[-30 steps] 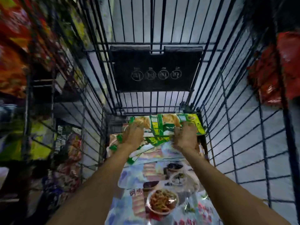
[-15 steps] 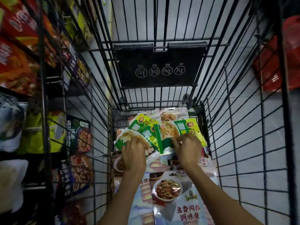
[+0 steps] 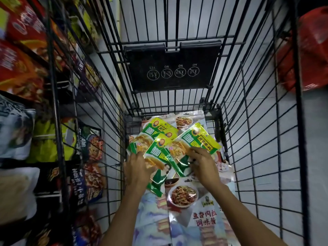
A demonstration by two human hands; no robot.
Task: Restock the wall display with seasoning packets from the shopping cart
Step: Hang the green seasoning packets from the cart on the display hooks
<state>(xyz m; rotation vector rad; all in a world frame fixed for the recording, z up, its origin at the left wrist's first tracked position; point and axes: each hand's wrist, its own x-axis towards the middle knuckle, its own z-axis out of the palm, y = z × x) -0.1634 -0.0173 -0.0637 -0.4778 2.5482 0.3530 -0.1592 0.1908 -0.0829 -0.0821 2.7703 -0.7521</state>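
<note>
Leftward, the wall display of red and dark foil packets [image 3: 26, 68] stands just beside the black wire shopping cart [image 3: 110, 121]. Low inside the cart, the left hand [image 3: 137, 167] grips the fanned green-and-yellow glossy seasoning packets [image 3: 159, 148] at their left edge. The right hand [image 3: 204, 167] pinches their right side. Being slick and splayed, the packets could slip from the loose fan on lifting, or snag the cart's wires.

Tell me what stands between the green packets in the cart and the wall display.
The cart's left wire wall stands between the green packets and the wall display; they would likely have to go up over it. The left hand and right hand hold the packets.
</note>
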